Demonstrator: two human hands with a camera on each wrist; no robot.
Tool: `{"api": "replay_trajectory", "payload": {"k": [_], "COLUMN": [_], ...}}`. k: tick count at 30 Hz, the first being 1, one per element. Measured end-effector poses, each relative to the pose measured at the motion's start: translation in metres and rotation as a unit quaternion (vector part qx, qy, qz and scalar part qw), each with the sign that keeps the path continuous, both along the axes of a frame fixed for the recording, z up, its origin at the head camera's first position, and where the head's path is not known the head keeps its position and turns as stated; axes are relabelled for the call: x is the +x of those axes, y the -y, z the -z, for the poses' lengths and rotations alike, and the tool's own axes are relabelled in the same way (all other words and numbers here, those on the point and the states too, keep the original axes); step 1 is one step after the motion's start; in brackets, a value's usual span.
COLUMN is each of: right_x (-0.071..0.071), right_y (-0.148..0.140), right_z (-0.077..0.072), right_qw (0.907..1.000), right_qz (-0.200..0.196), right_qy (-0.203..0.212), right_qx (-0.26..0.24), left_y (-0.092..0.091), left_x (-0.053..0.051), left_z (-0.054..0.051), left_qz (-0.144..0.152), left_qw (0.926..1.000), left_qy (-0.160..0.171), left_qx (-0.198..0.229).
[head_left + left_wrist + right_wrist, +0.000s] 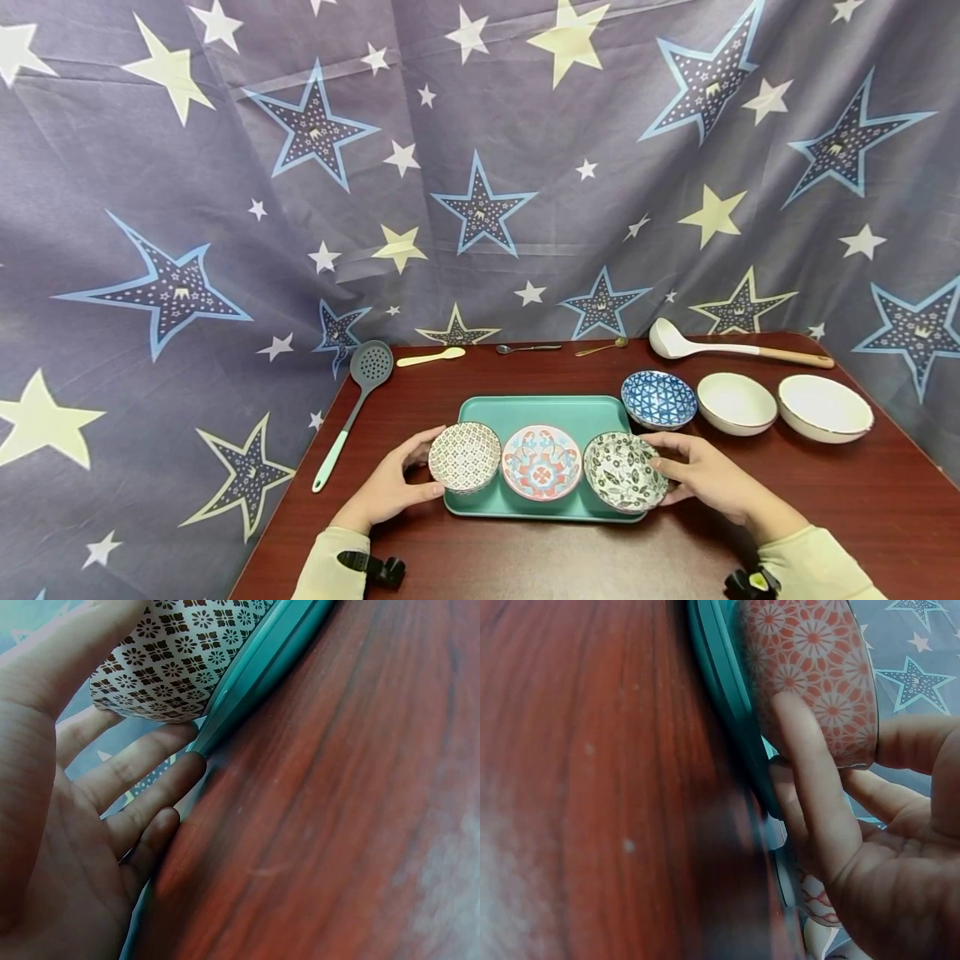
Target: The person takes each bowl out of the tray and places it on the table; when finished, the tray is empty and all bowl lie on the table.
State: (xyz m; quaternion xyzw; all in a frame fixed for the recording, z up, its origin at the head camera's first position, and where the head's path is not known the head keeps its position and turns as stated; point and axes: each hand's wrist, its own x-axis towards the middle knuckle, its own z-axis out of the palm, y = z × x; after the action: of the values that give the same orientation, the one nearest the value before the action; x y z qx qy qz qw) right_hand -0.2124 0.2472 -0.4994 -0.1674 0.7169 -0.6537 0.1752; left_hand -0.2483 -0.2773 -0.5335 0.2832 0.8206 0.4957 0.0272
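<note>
Green tray [543, 408] lies on the reddish-brown table [480, 558], and three patterned bowls stand in one row over it. At the left is the brown-and-cream bowl [465, 457], in the middle the red-and-blue bowl [542, 463], and at the right the black-and-white bowl [626, 471], whose outer wall shows reddish with pale flowers in the right wrist view.

The left hand [393, 483] holds the brown-and-cream bowl at its left side. Its thumb and forefinger are spread rather wide around the bowl, while the other fingers extend below, close to the tray edge. The right hand [705, 477] grips the black-and-white bowl from the right, with the thumb at its rim and a finger along the outer wall. I cannot tell whether these two held bowls press on the tray with their full weight.

Beyond the tray, at the far right, stand a blue-and-white bowl [658, 400], a smaller white bowl [737, 403] and a larger white bowl [825, 407]. Behind them lies a white ladle [720, 347] with wooden handle. On the far left side lies a grey slotted spoon [372, 367], and near the far edge a pale yellow spoon [431, 358].
</note>
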Motion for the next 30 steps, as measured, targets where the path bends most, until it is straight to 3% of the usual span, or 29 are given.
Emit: {"api": "replay_trajectory", "payload": {"k": [22,30], "right_x": [-0.0007,0.0018], "right_y": [-0.0054,-0.0098], "right_z": [0.0010,-0.0054], "right_qw": [0.9993,0.9995], "right_qz": [0.002,0.006], "right_qy": [0.015,-0.005], "right_qx": [-0.035,-0.032], "left_y": [0.0006,0.0003], "left_x": [-0.0007,-0.0002], "left_z": [0.0014,0.0016], "left_qz": [0.013,0.014], "left_qw": [0.9998,0.9997], "left_qy": [-0.017,-0.017], "left_qx": [0.007,0.012]}}
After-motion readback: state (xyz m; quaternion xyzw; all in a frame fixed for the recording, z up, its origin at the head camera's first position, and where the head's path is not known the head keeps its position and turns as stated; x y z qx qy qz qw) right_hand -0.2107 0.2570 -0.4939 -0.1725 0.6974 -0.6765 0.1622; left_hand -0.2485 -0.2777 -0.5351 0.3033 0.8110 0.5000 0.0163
